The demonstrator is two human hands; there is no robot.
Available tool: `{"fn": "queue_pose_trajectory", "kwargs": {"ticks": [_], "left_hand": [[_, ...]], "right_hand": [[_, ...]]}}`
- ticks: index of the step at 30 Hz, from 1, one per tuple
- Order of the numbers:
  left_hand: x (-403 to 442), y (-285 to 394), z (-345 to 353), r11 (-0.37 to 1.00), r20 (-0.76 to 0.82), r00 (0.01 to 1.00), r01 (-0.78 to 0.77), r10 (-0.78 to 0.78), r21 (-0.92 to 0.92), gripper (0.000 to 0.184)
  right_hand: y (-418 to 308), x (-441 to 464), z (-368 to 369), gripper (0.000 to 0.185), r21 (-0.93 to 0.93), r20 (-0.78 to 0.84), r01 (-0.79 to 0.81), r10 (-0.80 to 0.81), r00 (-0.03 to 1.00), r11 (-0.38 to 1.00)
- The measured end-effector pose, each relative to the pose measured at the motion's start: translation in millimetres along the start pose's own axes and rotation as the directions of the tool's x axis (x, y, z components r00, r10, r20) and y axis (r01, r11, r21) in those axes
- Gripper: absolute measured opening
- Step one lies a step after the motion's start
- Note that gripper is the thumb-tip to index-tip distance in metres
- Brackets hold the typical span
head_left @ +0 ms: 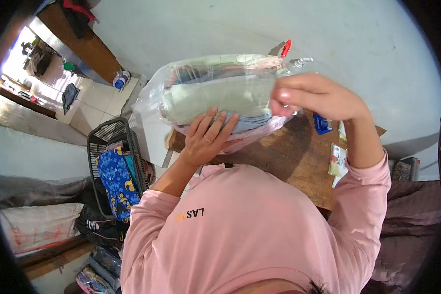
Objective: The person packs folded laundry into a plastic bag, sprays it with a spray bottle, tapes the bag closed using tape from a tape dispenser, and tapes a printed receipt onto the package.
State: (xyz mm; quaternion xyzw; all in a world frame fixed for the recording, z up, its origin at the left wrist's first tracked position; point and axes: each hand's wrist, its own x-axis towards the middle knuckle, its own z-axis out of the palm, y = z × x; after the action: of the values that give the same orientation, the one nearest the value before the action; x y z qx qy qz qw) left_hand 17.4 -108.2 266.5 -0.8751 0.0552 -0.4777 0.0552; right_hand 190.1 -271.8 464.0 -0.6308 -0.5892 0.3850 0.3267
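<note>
The fingers of the left hand (207, 141) are spread a little apart and laid over the near side of the folded cloth (210, 98), which lies in a clear plastic bag (149, 93). They do not close around anything; the palm-down reach seems meant to steady the bundle and keep the soft layers from sliding toward the body. A ring (208, 139) shows on one finger.

The right hand (311, 95) is bent at the wrist above the bag's right end, its fingers curled inward and close together. Motion blur covers the tips, so I cannot tell whether they pinch the plastic. Placed there, this hand can work at that end while the other braces the near side.

The bag lies on its side on the wooden tabletop (289, 157), close to the wall (367, 44), with its left end reaching past the wood's edge. Pale green cloth lies above a blue stack, the flat folds probably keeping the bundle compact. A blue object (322, 124) and small packets (337, 159) sit to the right, apart from the bundle. A dark basket (103, 188) holding patterned cloth (115, 179) stands to the left.
</note>
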Motion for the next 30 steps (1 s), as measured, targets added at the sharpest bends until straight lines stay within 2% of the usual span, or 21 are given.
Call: {"fn": "queue_pose_trajectory", "kwargs": {"ticks": [1, 4, 5, 8, 14, 17, 20, 23, 26, 29, 30], "left_hand": [[0, 0, 0, 1.0, -0.007, 1.0, 0.0, 0.0, 0.0, 0.047], [-1, -1, 0, 1.0, -0.021, 1.0, 0.002, -0.002, -0.001, 0.043], [-1, -1, 0, 1.0, -0.02, 1.0, 0.008, -0.008, -0.001, 0.043], [-2, -1, 1, 1.0, -0.027, 1.0, 0.01, -0.01, -0.005, 0.043], [-1, -1, 1, 1.0, -0.033, 0.999, 0.014, -0.015, -0.018, 0.046], [-4, 0, 4, 0.998, -0.03, 0.999, 0.037, -0.038, -0.044, 0.044], [-6, -3, 5, 0.995, -0.069, 0.997, 0.026, -0.032, -0.097, 0.043], [-1, -2, 1, 0.998, -0.04, 0.999, 0.02, -0.023, -0.058, 0.043], [-1, -1, -1, 1.0, -0.004, 1.0, 0.016, -0.016, -0.025, 0.041], [-2, -1, 0, 1.0, 0.005, 1.0, 0.017, -0.017, -0.015, 0.041], [-2, -1, 1, 1.0, 0.003, 1.0, 0.017, -0.017, -0.012, 0.041]], "right_hand": [[5, 13, 3, 0.041, -0.047, 0.076, 0.003, 0.001, 0.997, 0.999], [22, 38, 7, 0.041, -0.112, 0.302, -0.198, 0.223, 0.927, 0.974], [19, 40, 8, 0.041, -0.181, 0.31, -0.263, 0.308, 0.899, 0.948], [23, 47, 4, 0.043, -0.276, 0.388, -0.244, 0.34, 0.857, 0.93], [22, 54, 8, 0.041, -0.347, 0.397, -0.287, 0.417, 0.818, 0.893], [15, 59, 12, 0.039, -0.507, 0.353, -0.234, 0.447, 0.822, 0.83], [19, 62, 16, 0.036, -0.566, 0.32, -0.236, 0.474, 0.82, 0.79], [23, 58, 21, 0.038, -0.698, 0.235, -0.108, 0.368, 0.9, 0.708], [17, 50, 26, 0.04, -0.772, 0.036, -0.231, 0.404, 0.914, 0.592], [29, 30, 26, 0.04, -0.871, -0.154, -0.233, 0.212, 0.965, 0.431], [32, 21, 19, 0.039, -0.865, -0.23, -0.286, 0.18, 0.956, 0.412]]}}
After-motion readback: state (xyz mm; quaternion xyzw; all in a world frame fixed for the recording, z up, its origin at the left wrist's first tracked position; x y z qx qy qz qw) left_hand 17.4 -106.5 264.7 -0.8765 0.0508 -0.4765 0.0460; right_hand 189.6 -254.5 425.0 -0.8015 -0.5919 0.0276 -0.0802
